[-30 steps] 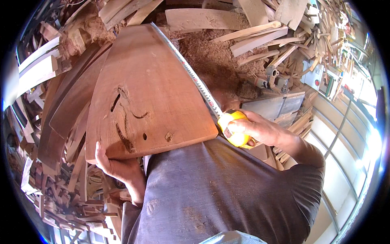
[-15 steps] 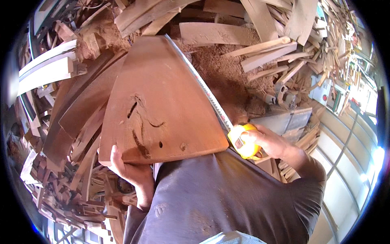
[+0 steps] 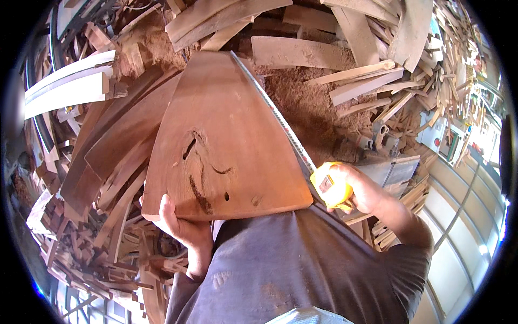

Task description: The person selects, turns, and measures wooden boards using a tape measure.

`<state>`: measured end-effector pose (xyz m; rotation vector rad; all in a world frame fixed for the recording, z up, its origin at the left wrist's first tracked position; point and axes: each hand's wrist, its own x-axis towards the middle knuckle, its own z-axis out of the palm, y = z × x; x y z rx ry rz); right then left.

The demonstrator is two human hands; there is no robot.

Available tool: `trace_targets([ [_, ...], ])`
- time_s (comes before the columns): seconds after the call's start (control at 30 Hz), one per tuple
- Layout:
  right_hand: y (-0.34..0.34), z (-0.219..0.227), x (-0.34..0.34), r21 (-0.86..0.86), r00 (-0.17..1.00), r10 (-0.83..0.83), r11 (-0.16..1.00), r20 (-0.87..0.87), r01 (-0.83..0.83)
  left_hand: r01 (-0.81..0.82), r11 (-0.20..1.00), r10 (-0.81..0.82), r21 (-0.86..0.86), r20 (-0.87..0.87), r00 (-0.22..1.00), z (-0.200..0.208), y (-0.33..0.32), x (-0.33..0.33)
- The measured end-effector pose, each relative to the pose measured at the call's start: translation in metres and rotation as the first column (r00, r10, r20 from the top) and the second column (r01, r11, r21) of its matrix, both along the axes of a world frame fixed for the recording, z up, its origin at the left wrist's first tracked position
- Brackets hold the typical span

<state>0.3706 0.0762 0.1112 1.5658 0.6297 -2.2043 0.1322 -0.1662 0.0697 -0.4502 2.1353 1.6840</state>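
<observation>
Wooden board (image 3: 243, 124): lies between the two hands, its near end in front of the dark shirt (image 3: 324, 264); whether they touch, I cannot tell.
Board's long axis: runs away from the shirt, the far end looking narrower.
Left hand (image 3: 186, 231): the nearer one, gripping the board's near left corner, thumb on top, most fingers hidden.
Right hand (image 3: 362, 190): wrapped around the yellow tape measure (image 3: 331, 187), just beside the board's near right corner.
Tape blade (image 3: 280, 121): stretches along the board's right long edge toward its far end.
</observation>
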Motion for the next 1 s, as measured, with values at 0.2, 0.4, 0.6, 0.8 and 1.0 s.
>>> trace_targets([
  [0.2, 0.007, 0.003, -0.019, 0.022, 0.998, 0.007, 1.0, 0.065, -0.008, -0.183, 0.96, 0.145, 0.214, 0.183, 0.972, -0.004, 0.001, -0.003],
  [0.4, -0.006, 0.048, -0.014, -0.015, 0.995, 0.092, 0.996, -0.022, -0.093, -0.125, 0.982, 0.104, 0.14, 0.148, 0.984, 0.005, 0.011, 0.0],
  [0.6, -0.014, 0.074, -0.024, -0.011, 0.988, 0.15, 0.989, -0.045, -0.15, -0.194, 0.947, 0.144, 0.255, 0.202, 0.969, 0.002, -0.001, 0.005],
  [0.8, -0.008, 0.076, -0.03, -0.011, 0.947, 0.315, 0.949, -0.058, -0.316, -0.167, 0.964, 0.124, 0.208, 0.202, 0.971, -0.001, 0.005, 0.001],
  [1.0, -0.016, 0.064, -0.015, 0.035, 0.947, 0.289, 0.957, -0.136, -0.287, -0.186, 0.957, 0.134, 0.224, 0.228, 0.965, 0.001, 0.004, 0.001],
])
